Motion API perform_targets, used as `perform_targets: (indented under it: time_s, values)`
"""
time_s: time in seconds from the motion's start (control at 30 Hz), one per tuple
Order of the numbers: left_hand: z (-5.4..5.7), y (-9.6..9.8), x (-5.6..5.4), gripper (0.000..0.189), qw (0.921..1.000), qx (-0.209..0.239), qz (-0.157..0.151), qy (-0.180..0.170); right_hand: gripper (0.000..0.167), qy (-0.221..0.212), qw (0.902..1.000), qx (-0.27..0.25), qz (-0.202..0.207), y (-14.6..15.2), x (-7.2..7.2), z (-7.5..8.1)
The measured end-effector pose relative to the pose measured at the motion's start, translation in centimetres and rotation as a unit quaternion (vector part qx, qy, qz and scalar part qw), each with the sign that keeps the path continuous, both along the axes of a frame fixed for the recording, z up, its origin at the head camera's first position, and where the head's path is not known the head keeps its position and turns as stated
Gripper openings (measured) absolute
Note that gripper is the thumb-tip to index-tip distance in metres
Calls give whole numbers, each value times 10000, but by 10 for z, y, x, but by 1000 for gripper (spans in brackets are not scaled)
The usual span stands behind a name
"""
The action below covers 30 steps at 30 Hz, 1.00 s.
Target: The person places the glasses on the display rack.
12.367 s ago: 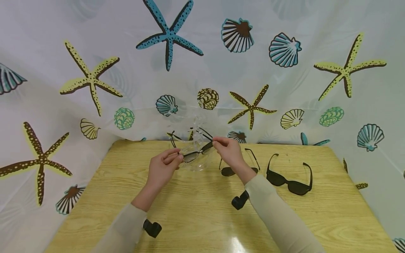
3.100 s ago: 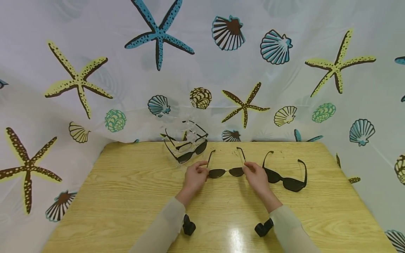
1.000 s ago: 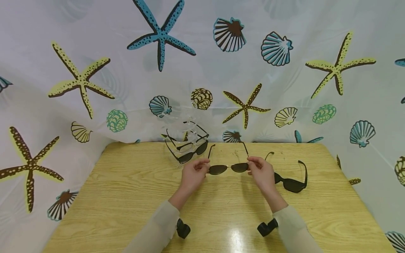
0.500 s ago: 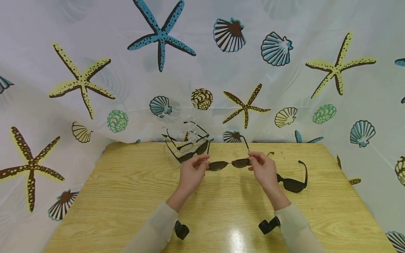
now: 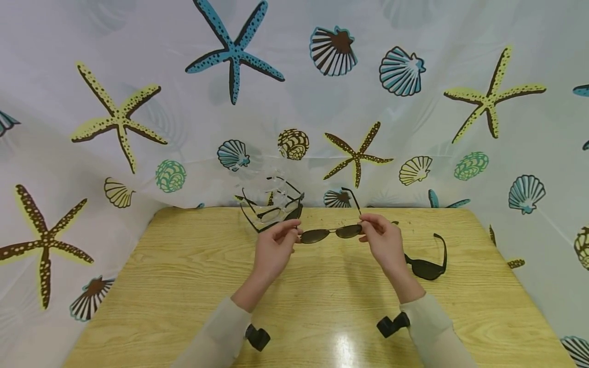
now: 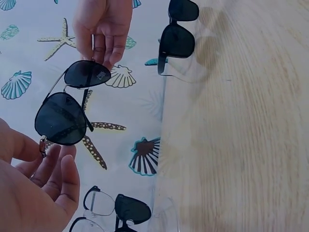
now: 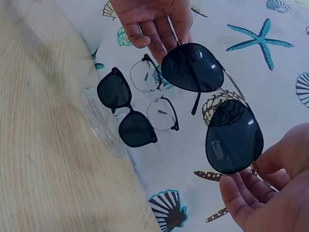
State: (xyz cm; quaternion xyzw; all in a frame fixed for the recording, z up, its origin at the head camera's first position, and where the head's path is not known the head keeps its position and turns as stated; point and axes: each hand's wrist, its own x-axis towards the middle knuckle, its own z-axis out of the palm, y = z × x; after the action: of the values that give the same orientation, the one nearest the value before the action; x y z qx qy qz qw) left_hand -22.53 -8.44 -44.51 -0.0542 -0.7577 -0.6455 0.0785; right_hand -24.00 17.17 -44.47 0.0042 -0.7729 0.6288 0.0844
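Between my two hands hangs a pair of aviator sunglasses (image 5: pixel 315 236) with dark lenses and a thin metal double bridge, raised above the table. My left hand (image 5: pixel 275 250) pinches one end by the hinge, and my right hand (image 5: pixel 384 243) pinches the other. The temples are unfolded and point away from me. Just behind my left hand, a clear plastic stand (image 7: pixel 104 125) bears clear-lens glasses (image 7: pixel 161 114) with dark brows and, below them, dark sunglasses (image 7: pixel 137 129). In the head view my left hand partly covers those dark sunglasses.
Black thick-framed sunglasses (image 5: pixel 427 269) lie unfolded on the wooden table (image 5: pixel 322 306) at the right, partly hidden by my right hand. A white cloth (image 5: pixel 294 92) printed with starfish and shells hangs behind the table and along its sides.
Earliest, both hands held dark sunglasses at the stand, where they now sit. Later the hands gripped the aviator sunglasses at the table, then raised them and moved them toward the back, slightly left.
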Motion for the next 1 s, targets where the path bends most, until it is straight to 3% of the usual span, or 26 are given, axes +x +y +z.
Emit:
perform_targets:
  time_s: [0.37, 0.67, 1.0]
  values:
    - [11, -8, 14, 29, 9998, 24, -106, 149, 28, 70, 9997, -141, 181, -4, -2, 12]
    - [15, -12, 24, 29, 9995, 41, 11, 329, 27, 171, 9992, -199, 291, -9, -2, 16]
    - [14, -22, 27, 31, 9983, 187, 124, 546, 26, 174, 9985, -179, 494, -22, -6, 25]
